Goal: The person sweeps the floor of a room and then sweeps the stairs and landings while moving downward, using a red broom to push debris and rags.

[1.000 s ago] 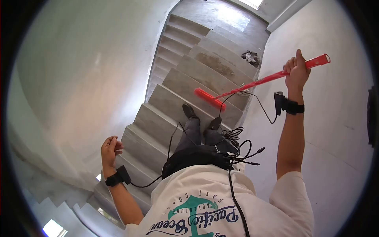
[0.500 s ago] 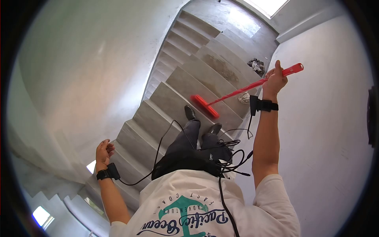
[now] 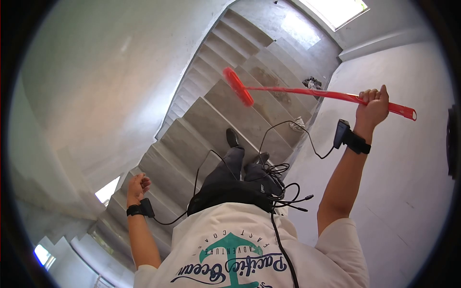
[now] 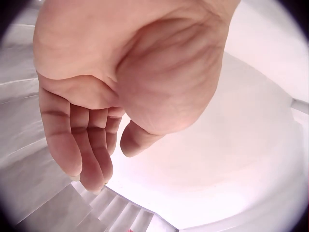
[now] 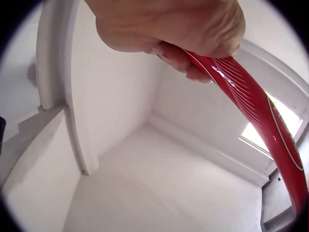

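Note:
A red broom [image 3: 307, 91] is gripped near the top of its handle by my right hand [image 3: 373, 106], with the thumb pointing away. Its bristled head [image 3: 238, 87] is ahead of my shoes, overlapping the stair steps in the head view. In the right wrist view the curled fingers [image 5: 181, 60] wrap the shiny red handle [image 5: 251, 104]. Out to the left, my left hand [image 3: 139, 186] holds nothing. The left wrist view shows its palm [image 4: 130, 63] with fingers loosely bent.
Grey concrete steps [image 3: 204, 117] run down to a landing, flanked by pale walls [image 3: 120, 81]. A dark and white crumpled heap [image 3: 313, 83] and a whitish bundle [image 3: 297, 124] lie along the right wall. Black cables [image 3: 278, 175] hang at my waist. Dark shoes [image 3: 232, 138] stand on the steps.
The broom head was close before my shoes and is now farther ahead and to the left. My right hand came inward, then swung out to the right, still gripping the handle. My left hand stays empty.

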Tool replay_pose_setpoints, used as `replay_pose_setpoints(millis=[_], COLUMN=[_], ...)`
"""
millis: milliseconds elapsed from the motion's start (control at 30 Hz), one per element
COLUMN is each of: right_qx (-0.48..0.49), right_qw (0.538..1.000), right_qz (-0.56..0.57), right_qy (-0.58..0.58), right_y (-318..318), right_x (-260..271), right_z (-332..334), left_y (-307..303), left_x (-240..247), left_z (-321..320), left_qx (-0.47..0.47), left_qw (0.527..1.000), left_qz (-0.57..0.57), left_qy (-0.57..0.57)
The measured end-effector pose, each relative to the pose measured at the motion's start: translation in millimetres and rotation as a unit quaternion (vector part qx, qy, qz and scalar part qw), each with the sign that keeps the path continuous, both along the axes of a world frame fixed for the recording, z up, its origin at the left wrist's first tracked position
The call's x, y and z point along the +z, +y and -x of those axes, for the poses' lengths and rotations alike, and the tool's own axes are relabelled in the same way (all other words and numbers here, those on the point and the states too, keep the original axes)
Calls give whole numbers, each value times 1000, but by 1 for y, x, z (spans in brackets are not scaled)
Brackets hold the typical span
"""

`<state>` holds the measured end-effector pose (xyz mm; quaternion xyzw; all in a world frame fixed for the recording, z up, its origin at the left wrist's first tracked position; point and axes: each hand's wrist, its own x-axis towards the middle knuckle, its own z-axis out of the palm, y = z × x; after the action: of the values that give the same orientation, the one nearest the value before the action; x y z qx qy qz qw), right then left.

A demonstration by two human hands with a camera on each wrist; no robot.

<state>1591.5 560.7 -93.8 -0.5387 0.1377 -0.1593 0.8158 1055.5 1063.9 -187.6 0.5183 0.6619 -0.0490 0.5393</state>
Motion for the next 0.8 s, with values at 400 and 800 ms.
replay_pose_setpoints(millis=[400,800], right_qx=[-78,-54], right_qw=[987,997], right_qz=[137,-12], right_qy=[40,61], right_y=[23,-15], right_x=[-88,-67], right_z=[-6,-32], left_y=[13,13], left_x=[10,-2], left_z=[1,4], left_qx=[1,-13], left_qw=[1000,1000], left_qz=[-11,-16], left_qy=[14,-23])
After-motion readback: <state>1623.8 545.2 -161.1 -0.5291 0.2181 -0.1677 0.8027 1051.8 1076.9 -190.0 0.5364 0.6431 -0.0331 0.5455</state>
